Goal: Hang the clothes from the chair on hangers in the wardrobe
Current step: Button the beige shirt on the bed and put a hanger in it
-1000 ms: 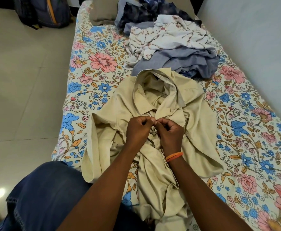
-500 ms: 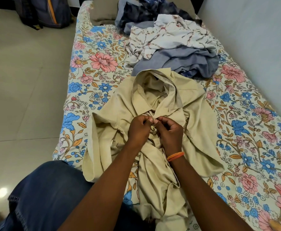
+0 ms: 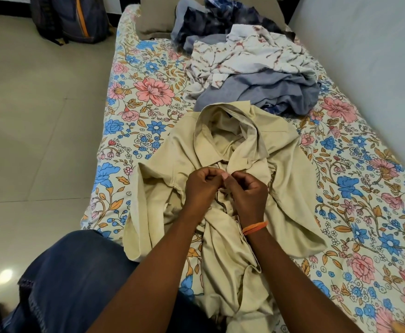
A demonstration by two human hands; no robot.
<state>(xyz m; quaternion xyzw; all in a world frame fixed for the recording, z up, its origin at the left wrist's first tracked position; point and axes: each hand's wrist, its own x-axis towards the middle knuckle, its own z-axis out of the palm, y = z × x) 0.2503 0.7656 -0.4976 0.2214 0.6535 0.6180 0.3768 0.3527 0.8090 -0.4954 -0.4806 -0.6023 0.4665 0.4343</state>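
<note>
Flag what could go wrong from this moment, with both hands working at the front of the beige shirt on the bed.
1. Both the left hand and right hand pinch the beige shirt at its front; a hard tug might strain the fabric there.
2. The shirt's lower part hangs over the bed edge near the person's knee, so it might slide floorward.

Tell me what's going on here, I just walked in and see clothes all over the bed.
A person is working on a beige shirt spread on the floral bedsheet. The left hand and right hand both pinch its front placket just below the collar, apparently at a button. A pile of other clothes lies farther up the bed. No hanger or wardrobe is in view, so nothing looks hung yet.
</note>
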